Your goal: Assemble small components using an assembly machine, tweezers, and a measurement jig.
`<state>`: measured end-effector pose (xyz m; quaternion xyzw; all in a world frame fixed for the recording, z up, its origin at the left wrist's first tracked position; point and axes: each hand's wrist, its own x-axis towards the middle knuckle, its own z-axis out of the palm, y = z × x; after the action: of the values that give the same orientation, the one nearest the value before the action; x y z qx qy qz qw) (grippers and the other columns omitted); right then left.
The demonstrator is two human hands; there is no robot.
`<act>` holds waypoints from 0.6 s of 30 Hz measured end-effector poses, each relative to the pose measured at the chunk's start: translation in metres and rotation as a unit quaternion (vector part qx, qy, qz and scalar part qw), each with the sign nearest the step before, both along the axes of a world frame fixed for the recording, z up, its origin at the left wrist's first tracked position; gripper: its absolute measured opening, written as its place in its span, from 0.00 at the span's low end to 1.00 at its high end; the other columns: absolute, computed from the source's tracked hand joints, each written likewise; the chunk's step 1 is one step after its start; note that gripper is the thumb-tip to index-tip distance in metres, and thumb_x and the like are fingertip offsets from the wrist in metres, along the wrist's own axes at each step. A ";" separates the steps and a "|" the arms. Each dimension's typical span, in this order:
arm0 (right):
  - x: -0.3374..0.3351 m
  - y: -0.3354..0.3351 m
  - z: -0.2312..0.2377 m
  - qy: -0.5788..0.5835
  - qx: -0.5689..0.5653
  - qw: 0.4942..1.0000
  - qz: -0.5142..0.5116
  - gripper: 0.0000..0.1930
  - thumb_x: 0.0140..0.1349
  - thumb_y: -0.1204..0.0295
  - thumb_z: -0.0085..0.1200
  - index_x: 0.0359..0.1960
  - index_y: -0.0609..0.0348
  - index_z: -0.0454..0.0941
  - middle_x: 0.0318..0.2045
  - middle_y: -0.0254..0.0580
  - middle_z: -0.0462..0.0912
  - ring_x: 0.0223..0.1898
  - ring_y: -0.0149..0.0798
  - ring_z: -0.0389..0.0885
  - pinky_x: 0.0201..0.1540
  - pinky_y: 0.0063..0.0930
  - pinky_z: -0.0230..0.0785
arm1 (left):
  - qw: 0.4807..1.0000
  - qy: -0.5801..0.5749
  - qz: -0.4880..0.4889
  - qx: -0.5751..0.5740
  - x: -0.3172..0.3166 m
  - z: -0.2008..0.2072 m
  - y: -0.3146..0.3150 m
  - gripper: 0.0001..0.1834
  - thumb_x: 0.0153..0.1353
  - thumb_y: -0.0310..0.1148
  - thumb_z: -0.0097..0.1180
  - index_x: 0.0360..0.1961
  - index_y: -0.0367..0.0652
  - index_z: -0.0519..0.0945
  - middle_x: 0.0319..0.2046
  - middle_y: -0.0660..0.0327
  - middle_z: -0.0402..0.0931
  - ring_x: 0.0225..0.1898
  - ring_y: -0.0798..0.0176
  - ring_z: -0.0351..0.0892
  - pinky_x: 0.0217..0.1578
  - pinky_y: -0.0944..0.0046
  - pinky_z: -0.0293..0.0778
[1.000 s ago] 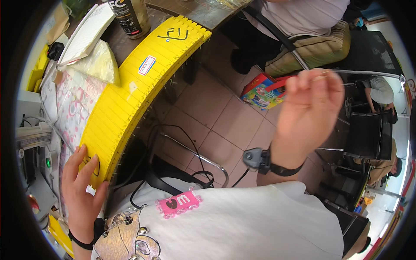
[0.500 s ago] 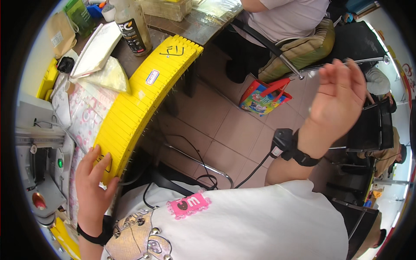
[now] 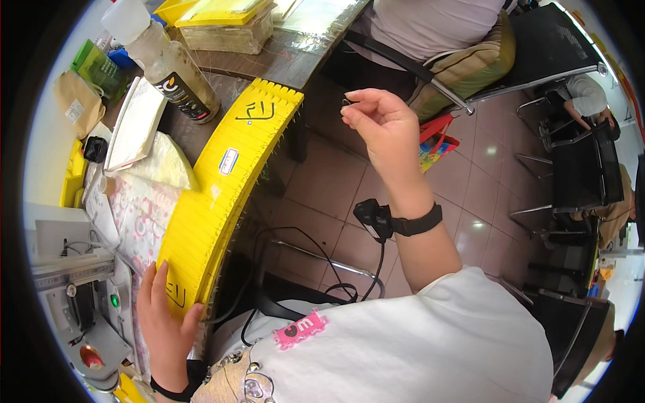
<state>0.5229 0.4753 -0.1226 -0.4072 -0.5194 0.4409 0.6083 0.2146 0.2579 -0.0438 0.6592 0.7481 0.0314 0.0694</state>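
A long, curved-looking yellow grooved rack (image 3: 208, 195) lies along the table edge, with handwritten marks, a small label and fine hair-like ends sticking out along its right side. My left hand (image 3: 164, 326) straddles its near end, fingers at the left edge and thumb at the right. Over the floor, to the right of the rack's far end, my right hand (image 3: 390, 131) is raised in a pinch. At its fingertips shows a small, thin dark piece (image 3: 346, 103), too small to name. The right hand is apart from the rack.
A brown bottle (image 3: 178, 84) stands beside the rack's far end, near papers (image 3: 138, 124) and a plastic bag (image 3: 164, 164). A grey machine (image 3: 94, 322) is at the left. Another person (image 3: 430, 27) sits at the far side. A cable (image 3: 381, 269) runs from my right wrist device.
My right hand has moved left, nearer the rack, and its fingers have gone from raised and loosely bent to a pinch. The left hand stays at the rack's near end. The view has shifted.
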 end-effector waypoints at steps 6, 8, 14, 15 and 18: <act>-0.015 -0.002 -0.012 -0.090 -0.018 0.995 0.039 0.10 0.55 0.83 0.57 0.40 0.64 0.77 0.29 0.36 0.80 0.32 0.25 0.77 0.39 0.17 0.69 | 0.997 -0.050 -0.039 0.035 -0.004 0.004 0.006 0.32 0.46 0.37 0.58 0.55 0.37 0.70 0.51 0.43 0.69 0.52 0.41 0.69 0.54 0.53 0.64; -0.024 -0.008 -0.018 -0.102 -0.018 0.993 0.055 0.11 0.55 0.83 0.57 0.40 0.64 0.77 0.29 0.35 0.80 0.32 0.25 0.77 0.39 0.17 0.69 | 0.995 -0.083 -0.030 0.037 -0.006 0.004 0.009 0.31 0.47 0.38 0.54 0.54 0.36 0.71 0.49 0.43 0.71 0.50 0.41 0.71 0.54 0.54 0.65; -0.043 -0.045 -0.027 -0.196 0.032 0.974 0.113 0.13 0.52 0.83 0.58 0.41 0.61 0.77 0.29 0.38 0.81 0.32 0.27 0.80 0.38 0.19 0.71 | 0.986 -0.166 -0.019 0.017 -0.010 0.010 0.012 0.31 0.45 0.39 0.55 0.52 0.35 0.73 0.48 0.44 0.72 0.50 0.44 0.73 0.53 0.56 0.65; -0.046 -0.051 -0.026 -0.239 0.078 0.963 0.096 0.15 0.50 0.82 0.59 0.41 0.58 0.77 0.27 0.40 0.81 0.30 0.34 0.81 0.36 0.23 0.71 | 0.986 -0.167 -0.018 0.015 -0.010 0.010 0.011 0.31 0.45 0.39 0.55 0.52 0.35 0.73 0.48 0.44 0.72 0.50 0.45 0.73 0.53 0.57 0.65; -0.051 -0.062 -0.030 -0.316 0.199 0.923 0.094 0.14 0.50 0.81 0.57 0.40 0.55 0.77 0.27 0.44 0.78 0.27 0.46 0.77 0.29 0.33 0.69 | 0.985 -0.171 -0.018 0.014 -0.012 0.011 0.010 0.32 0.45 0.39 0.55 0.52 0.34 0.73 0.49 0.44 0.72 0.50 0.45 0.73 0.53 0.57 0.65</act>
<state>0.4715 0.4138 -0.1530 -0.3456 -0.7976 0.2323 0.4363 0.2031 0.2681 -0.0329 0.6587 0.7123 0.1528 0.1880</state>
